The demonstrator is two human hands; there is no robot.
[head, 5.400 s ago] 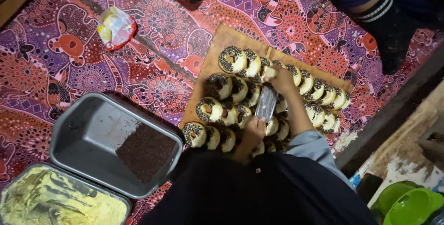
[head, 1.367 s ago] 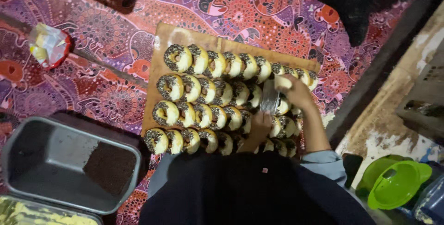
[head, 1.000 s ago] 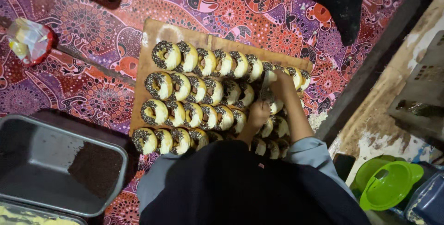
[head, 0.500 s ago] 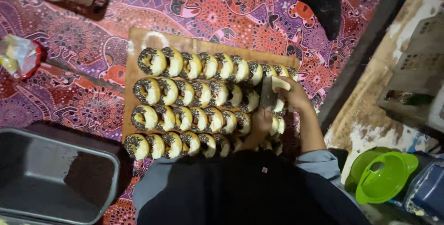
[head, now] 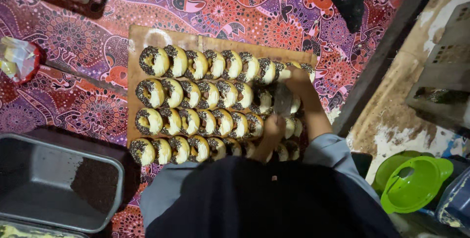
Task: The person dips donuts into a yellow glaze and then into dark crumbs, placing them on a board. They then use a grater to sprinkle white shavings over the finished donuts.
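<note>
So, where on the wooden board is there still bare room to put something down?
Only the bare strip of the wooden board left of the doughnut rows, and its top left corner, are free. The patterned cloth between board and grey tub is open too. The right end is crowded by doughnuts and both hands.

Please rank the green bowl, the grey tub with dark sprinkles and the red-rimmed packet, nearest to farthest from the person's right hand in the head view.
1. Green bowl, lower right of the right hand, on the floor.
2. Grey tub, lower left, beside the board.
3. Red-rimmed packet, far left on the patterned cloth.
</note>
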